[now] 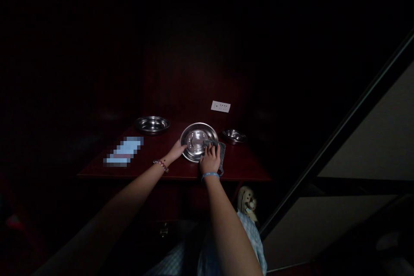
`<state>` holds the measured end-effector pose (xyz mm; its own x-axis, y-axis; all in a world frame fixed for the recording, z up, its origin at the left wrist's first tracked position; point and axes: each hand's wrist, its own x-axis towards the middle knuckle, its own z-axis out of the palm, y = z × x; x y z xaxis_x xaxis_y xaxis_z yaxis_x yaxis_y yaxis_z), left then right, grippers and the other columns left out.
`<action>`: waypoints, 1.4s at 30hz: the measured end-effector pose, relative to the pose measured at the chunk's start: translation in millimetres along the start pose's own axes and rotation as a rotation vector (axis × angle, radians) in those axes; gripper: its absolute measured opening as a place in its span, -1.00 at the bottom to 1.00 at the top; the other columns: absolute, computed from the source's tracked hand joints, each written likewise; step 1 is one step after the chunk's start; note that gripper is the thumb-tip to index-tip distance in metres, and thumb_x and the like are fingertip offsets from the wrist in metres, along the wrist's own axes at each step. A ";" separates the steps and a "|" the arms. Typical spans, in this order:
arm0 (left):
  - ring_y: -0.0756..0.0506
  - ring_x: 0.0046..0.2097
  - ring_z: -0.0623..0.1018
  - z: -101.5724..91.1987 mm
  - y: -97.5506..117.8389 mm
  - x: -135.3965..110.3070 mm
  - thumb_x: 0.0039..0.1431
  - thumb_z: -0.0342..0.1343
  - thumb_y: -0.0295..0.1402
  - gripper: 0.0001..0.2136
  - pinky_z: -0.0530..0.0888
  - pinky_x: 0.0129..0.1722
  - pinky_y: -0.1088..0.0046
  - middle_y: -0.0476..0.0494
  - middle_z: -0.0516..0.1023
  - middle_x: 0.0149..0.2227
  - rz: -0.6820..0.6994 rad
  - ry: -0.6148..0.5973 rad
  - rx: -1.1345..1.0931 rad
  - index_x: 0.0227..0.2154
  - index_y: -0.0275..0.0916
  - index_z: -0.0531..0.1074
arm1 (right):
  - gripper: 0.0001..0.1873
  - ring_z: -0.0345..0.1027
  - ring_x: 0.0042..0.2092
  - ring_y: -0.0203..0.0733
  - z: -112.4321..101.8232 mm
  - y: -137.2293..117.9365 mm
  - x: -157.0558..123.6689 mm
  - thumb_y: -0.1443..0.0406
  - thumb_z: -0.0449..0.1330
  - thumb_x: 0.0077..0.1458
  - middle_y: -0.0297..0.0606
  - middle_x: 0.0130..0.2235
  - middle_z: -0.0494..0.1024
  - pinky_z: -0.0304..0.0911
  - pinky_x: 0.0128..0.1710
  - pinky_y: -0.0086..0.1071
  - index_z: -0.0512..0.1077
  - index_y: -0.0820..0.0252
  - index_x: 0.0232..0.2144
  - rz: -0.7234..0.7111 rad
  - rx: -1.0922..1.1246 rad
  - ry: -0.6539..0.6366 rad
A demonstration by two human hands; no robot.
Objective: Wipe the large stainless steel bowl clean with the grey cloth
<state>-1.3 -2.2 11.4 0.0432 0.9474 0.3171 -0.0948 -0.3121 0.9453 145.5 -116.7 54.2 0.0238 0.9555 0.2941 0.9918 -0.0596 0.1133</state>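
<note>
The dish [196,137] is pinched at its left rim by the left hand [176,150]; at its right, cloth [222,152] is seemingly gripped by the half-curled right hand [211,162].

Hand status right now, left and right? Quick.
Left hand: closed on the left rim of the metal dish.
Right hand: fingers over the grey cloth at the dish's right side; can't tell whether gripping.

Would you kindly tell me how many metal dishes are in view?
3: the middle dish, gripped by the left hand; the left dish on the table; and the smaller right dish, also on it. More may be nested underneath.
</note>
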 end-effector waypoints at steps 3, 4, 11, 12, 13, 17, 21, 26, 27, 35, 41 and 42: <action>-0.30 0.14 0.56 0.2 2.0 -0.3 -0.08 0.16 -0.55 -0.56 0.31 0.32 0.00 -0.30 0.65 0.00 0.041 -0.030 0.011 -0.04 -0.35 0.50 | -0.35 -0.08 0.44 0.09 -2.4 -2.7 1.7 0.22 -0.10 0.32 0.06 0.38 0.25 -0.56 0.45 -0.05 0.27 0.48 0.33 -0.021 0.000 -0.002; -0.29 0.15 0.55 0.2 2.7 -0.5 -0.07 0.17 -0.55 -0.55 0.31 0.32 0.01 -0.27 0.65 0.00 0.066 -0.046 0.010 -0.02 -0.33 0.50 | -0.36 -0.05 0.43 0.11 -3.8 -3.8 1.8 0.21 -0.08 0.32 0.09 0.35 0.30 -0.54 0.45 -0.04 0.31 0.49 0.30 -0.032 0.016 -0.009; -0.29 0.18 0.53 0.6 1.5 -0.3 -0.08 0.14 -0.60 -0.56 0.28 0.34 0.04 -0.30 0.64 0.02 0.056 -0.004 0.010 -0.05 -0.35 0.52 | -0.46 0.14 0.31 0.19 -11.5 -13.0 -4.0 0.11 0.01 0.33 0.13 0.21 0.48 -0.10 0.32 0.04 0.54 0.35 0.11 -0.075 0.132 -0.060; -0.29 0.18 0.53 0.6 0.5 0.2 -0.08 0.14 -0.60 -0.56 0.28 0.34 0.04 -0.30 0.64 0.02 0.059 0.004 0.013 -0.06 -0.34 0.52 | -0.45 0.15 0.30 0.18 -11.8 -14.6 -5.2 0.09 0.01 0.33 0.12 0.20 0.49 -0.05 0.30 0.02 0.54 0.35 0.10 -0.079 0.145 -0.060; -0.28 0.17 0.53 0.5 -0.5 0.9 -0.09 0.13 -0.60 -0.56 0.29 0.34 0.04 -0.28 0.64 0.01 0.061 0.011 0.017 -0.06 -0.33 0.52 | -0.45 0.15 0.30 0.17 -11.9 -16.2 -6.2 0.08 0.01 0.33 0.10 0.19 0.50 -0.02 0.29 0.00 0.54 0.34 0.09 -0.085 0.160 -0.060; -0.27 0.10 0.58 0.7 -1.8 2.3 -0.09 0.11 -0.59 -0.61 0.37 0.28 0.06 -0.26 0.66 -0.04 0.024 0.039 0.049 -0.13 -0.33 0.52 | -0.46 0.17 0.30 0.13 -10.1 -21.4 -8.6 0.03 0.02 0.34 -0.06 0.21 0.50 0.06 0.26 -0.07 0.52 0.22 0.12 -0.141 0.254 -0.081; -0.26 0.03 0.61 0.9 1.2 0.2 -0.09 0.13 -0.54 -0.64 0.44 0.22 0.06 -0.25 0.68 -0.10 0.025 0.042 0.070 -0.14 -0.32 0.50 | -0.35 0.12 0.34 0.12 -4.9 -25.9 -11.1 -0.01 0.07 0.31 -0.19 0.37 0.32 0.06 0.29 -0.09 0.31 0.15 0.32 -0.224 0.336 -0.116; -0.24 -0.01 0.63 1.9 5.0 -3.0 -0.08 0.17 -0.49 -0.67 0.47 0.18 0.08 -0.21 0.69 -0.15 0.039 0.032 0.054 -0.16 -0.29 0.49 | -0.21 0.04 0.38 0.18 1.6 -33.3 -15.6 0.04 0.11 0.28 -0.05 0.45 0.12 -0.01 0.34 -0.01 0.10 0.29 0.42 -0.257 0.306 -0.115; -0.24 -0.01 0.63 2.2 5.3 -3.2 -0.08 0.16 -0.49 -0.68 0.48 0.18 0.09 -0.21 0.69 -0.14 0.033 0.037 0.052 -0.17 -0.29 0.49 | -0.20 0.04 0.38 0.19 2.1 -34.5 -16.2 0.04 0.11 0.28 -0.03 0.45 0.10 -0.01 0.34 0.00 0.09 0.31 0.42 -0.255 0.300 -0.115; -0.24 0.01 0.62 2.3 3.0 -3.1 -0.04 0.13 -0.47 -0.68 0.47 0.19 0.08 -0.23 0.69 -0.14 0.063 0.027 0.058 -0.15 -0.31 0.49 | -0.20 0.04 0.38 0.20 -1.0 -35.9 -17.8 0.03 0.09 0.29 -0.03 0.45 0.09 -0.01 0.34 -0.01 0.08 0.31 0.43 -0.254 0.282 -0.125; -0.26 0.03 0.62 1.0 -0.4 -1.2 -0.05 0.14 -0.48 -0.70 0.45 0.21 0.07 -0.24 0.68 -0.14 0.061 0.032 0.059 -0.17 -0.30 0.50 | -0.18 0.03 0.39 0.20 -3.9 -36.0 -18.0 0.02 0.08 0.29 -0.04 0.46 0.08 -0.04 0.35 -0.04 0.06 0.33 0.43 -0.249 0.265 -0.145; -0.26 0.03 0.62 0.8 -1.1 -0.8 -0.05 0.14 -0.48 -0.69 0.44 0.21 0.06 -0.24 0.68 -0.14 0.058 0.029 0.057 -0.17 -0.30 0.50 | -0.18 0.02 0.39 0.20 -4.1 -36.1 -17.7 0.03 0.09 0.29 -0.04 0.46 0.07 -0.04 0.35 -0.04 0.06 0.33 0.43 -0.249 0.266 -0.148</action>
<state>-0.5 -2.7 10.1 0.0103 0.9292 0.3695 -0.0391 -0.3689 0.9287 108.7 -132.7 48.9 -0.2225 0.9639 0.1464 0.9671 0.2372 -0.0918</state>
